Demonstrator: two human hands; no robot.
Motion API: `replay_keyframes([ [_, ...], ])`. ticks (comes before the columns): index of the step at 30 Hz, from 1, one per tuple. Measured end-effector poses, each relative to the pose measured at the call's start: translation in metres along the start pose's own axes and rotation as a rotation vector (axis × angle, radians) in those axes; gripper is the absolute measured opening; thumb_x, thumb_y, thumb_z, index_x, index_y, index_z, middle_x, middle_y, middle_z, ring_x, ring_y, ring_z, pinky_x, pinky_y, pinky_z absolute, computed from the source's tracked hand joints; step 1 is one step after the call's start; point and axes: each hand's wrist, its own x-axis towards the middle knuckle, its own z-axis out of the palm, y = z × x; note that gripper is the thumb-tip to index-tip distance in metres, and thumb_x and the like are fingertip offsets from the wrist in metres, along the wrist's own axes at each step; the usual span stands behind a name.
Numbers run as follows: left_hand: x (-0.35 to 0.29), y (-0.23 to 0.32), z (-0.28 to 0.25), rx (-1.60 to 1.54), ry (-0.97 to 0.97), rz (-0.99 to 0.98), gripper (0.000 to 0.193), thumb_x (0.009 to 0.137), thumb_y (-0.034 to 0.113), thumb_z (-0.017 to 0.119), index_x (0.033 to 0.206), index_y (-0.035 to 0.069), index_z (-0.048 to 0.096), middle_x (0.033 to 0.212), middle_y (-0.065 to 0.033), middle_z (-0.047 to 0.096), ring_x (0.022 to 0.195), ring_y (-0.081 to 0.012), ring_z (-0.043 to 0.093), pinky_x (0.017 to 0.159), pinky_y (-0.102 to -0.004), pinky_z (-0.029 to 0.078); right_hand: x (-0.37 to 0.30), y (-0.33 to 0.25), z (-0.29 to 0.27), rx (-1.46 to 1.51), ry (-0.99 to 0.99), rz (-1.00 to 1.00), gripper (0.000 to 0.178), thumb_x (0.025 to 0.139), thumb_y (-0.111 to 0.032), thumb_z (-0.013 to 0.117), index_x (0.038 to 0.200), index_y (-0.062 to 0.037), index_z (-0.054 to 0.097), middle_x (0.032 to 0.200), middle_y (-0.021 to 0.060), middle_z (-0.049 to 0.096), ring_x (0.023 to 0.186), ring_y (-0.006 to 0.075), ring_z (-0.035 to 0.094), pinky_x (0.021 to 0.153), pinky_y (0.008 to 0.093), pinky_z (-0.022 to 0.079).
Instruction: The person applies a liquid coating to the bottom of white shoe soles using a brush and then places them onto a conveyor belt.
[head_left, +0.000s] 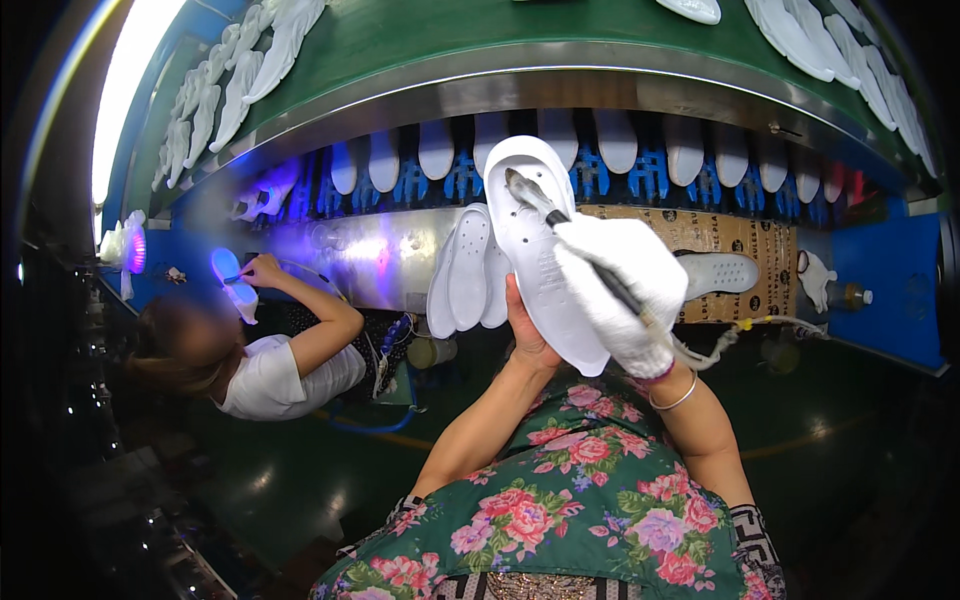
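My left hand [535,340] grips a white shoe sole [522,235] from below, by its left edge, and holds it tilted over the bench. A white glove covers my right hand [628,290], which is closed round a dark-handled brush [545,205]. The brush's bristles rest against the sole's inner face, near its far end. Behind the brush handle, a pale hose [715,350] runs off to the right. Several white soles [462,272] lean together just left of the held one. To the right, another perforated sole [725,272] lies on brown cardboard [780,240].
Above the bench, a steel-edged green conveyor [450,40] carries white shoe parts at both ends. Under it stand blue racks [462,180] with pale sole-shaped pieces. A co-worker [290,370] at left handles a sole under violet light. A small bottle [852,296] lies far right.
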Motion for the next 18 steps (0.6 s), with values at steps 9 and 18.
replay_keyframes([
  [9,0.017,0.01,0.013,0.094,0.067,0.113,0.093,0.083,0.075,0.042,0.148,0.01,0.027,0.141,-0.0199,0.043,0.13,-0.0332,0.043,0.11,-0.0472,0.034,-0.004,0.015,0.011,0.017,-0.008,-0.052,0.044,0.08,-0.015,0.071,0.12,-0.0016,0.06,0.114,0.0124,0.065,0.101,0.0238,0.065,0.089,0.0334,0.051],
  [18,0.045,0.022,0.007,-0.295,-0.207,0.159,0.092,0.084,0.08,0.028,0.149,0.015,0.024,0.137,-0.0211,0.045,0.122,-0.0333,0.049,0.104,-0.0504,0.041,-0.002,0.006,0.019,0.413,0.146,0.341,0.022,0.08,-0.002,0.068,0.103,0.0014,0.069,0.097,0.0118,0.07,0.092,0.0221,0.068,0.081,0.0338,0.054],
])
